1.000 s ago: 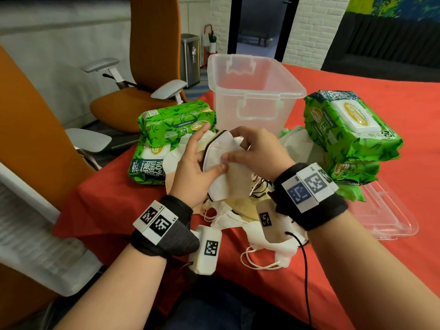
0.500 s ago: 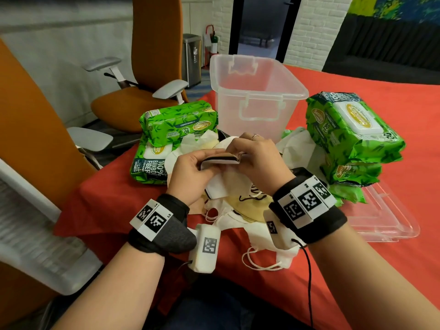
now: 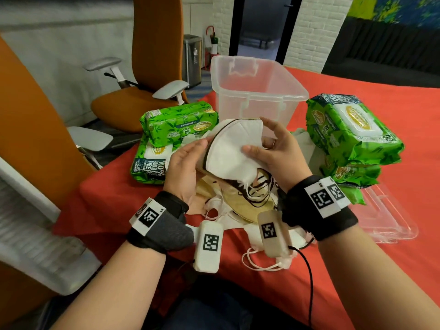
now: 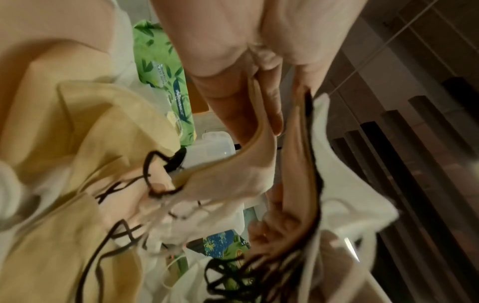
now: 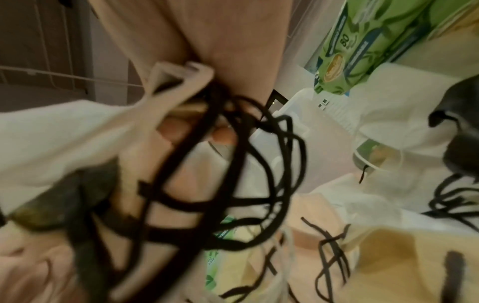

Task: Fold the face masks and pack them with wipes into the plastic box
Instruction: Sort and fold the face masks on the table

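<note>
1. Nearest, a heap of loose masks (image 3: 238, 206) was seen on the red table (image 3: 357, 282), cream and white ones mixed, with black and pale ear loops tangled among them.
2. Above the heap, a white mask (image 3: 234, 151) with a dark edge was held up between both hands, clear of the table.
3. The left hand (image 3: 188, 167) was laid against the mask's left edge with fairly straight fingers; a supporting touch was judged, not a clasp.
4. The right hand (image 3: 278, 153) was closed on the mask, its thumb pressed on the front face and its fingers curled behind; black loops (image 5: 233, 174) dangled under the palm in the right wrist view.
5. A snag was judged the main risk: hanging loops could catch on the heap's loops, so that other masks are dragged up when the held one is moved.
6. A poor fold was also possible, since the left side was only propped; the halves could spring apart or slip.
7. Just beyond, green wipes packs (image 3: 181, 122) were stacked at the left, and more packs (image 3: 350, 129) at the right, above a clear lid (image 3: 385, 217).
8. Farthest, the box (image 3: 257, 91) stood open; nothing was made out inside it.
</note>
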A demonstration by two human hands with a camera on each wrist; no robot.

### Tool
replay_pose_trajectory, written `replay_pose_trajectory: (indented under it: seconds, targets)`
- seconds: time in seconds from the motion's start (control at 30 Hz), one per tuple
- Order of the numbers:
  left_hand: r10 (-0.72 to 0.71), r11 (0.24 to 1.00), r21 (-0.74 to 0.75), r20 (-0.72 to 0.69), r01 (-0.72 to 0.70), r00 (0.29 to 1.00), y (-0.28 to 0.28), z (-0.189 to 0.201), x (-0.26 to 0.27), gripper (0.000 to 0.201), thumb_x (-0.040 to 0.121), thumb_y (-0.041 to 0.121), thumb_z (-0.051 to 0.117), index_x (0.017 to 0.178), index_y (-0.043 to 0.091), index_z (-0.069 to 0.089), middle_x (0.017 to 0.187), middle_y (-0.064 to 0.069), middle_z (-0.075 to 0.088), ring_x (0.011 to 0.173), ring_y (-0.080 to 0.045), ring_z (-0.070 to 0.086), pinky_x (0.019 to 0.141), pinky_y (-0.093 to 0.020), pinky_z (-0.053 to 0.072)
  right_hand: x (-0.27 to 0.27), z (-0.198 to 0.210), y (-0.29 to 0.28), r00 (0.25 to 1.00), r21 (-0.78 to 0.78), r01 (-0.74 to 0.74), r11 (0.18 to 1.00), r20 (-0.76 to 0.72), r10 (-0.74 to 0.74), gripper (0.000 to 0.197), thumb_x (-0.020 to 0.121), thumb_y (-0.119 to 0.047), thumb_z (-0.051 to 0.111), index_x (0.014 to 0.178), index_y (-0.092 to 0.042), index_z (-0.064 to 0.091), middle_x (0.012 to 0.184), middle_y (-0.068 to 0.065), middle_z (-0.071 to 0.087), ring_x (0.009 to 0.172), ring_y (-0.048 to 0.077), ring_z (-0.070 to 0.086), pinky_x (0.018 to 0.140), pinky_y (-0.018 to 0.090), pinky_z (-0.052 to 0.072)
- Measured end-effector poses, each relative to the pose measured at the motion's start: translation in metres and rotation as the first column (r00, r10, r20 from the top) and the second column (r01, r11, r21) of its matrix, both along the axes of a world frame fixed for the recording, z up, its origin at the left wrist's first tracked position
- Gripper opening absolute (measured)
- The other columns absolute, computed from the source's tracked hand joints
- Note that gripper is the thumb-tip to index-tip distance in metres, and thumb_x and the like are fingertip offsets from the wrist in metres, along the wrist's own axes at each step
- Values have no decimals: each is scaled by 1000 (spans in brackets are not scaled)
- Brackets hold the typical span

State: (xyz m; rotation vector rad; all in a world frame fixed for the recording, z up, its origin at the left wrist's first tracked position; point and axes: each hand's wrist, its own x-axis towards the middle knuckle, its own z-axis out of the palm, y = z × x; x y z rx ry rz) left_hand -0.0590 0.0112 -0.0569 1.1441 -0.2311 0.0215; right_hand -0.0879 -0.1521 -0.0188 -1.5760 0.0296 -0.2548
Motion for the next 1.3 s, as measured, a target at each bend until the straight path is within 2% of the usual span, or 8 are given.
replay_pose_trajectory:
  seconds: [0.1,0.33,0.6,0.8,0.93,1.03,1.17,1.3]
  targets:
    - [-49,997,-59,-16,48,999,-3,2,-4,22,85,23,61,68,20,75,73,4,73,70,-8,68,61,-19,53,5,1,6,1000,-31,22,999,-7,-22,68,74,3,71,134,-5,40,102,24,67,81,26,68,74,40,57]
    - [-43,997,69,48,39,998,-2,1,-2,32,69,3,65,98,16,65,89,1,73,88,-19,67,89,-40,52,7,-2,9,995,-207,-90,974,-57,79,25,81,-16,70,105,-8,64,96,9,71,83,18,68,75,34,55]
    - [-104,987,137,141,85,984,1,4,0,69,80,-17,55,124,33,40,101,7,71,97,-13,66,86,-38,54,12,2,5,970,-263,-228,938,20,241,26,85,-9,63,108,-20,57,105,1,65,96,17,63,90,38,51]
    - [-152,936,347,276,49,949,6,8,7,48,76,-5,65,109,29,57,113,6,65,106,-5,59,92,-26,49,14,2,6,967,-516,-240,823,-51,250,61,56,-58,75,110,-35,60,109,-4,69,104,17,64,93,50,48]
    - [-130,928,373,277,18,952,9,4,8,58,82,-10,59,122,29,49,125,11,54,115,8,50,102,-16,38,9,4,-4,959,-580,-282,764,-179,219,59,58,-23,82,111,-18,55,95,10,70,86,32,66,78,41,54]
    - [-33,934,348,299,-77,954,15,-1,11,65,83,-6,59,129,35,38,135,16,42,128,5,39,112,-21,29,5,4,-14,981,-350,-184,919,-126,149,40,72,10,68,100,-13,54,77,7,64,65,19,60,66,27,51]
    - [98,919,328,351,-221,931,16,-2,13,67,87,-4,55,129,41,30,134,28,35,127,15,31,115,-24,23,2,-3,-14,995,-118,-27,993,-100,15,34,78,15,57,92,-16,56,73,5,60,61,16,58,59,24,51]
    - [98,918,325,373,-229,922,17,-1,13,45,88,-4,50,114,32,50,122,13,52,118,9,45,107,-16,31,-3,-4,-14,992,-126,-52,991,-119,37,31,78,16,57,88,-14,57,72,8,58,49,9,59,50,18,50]
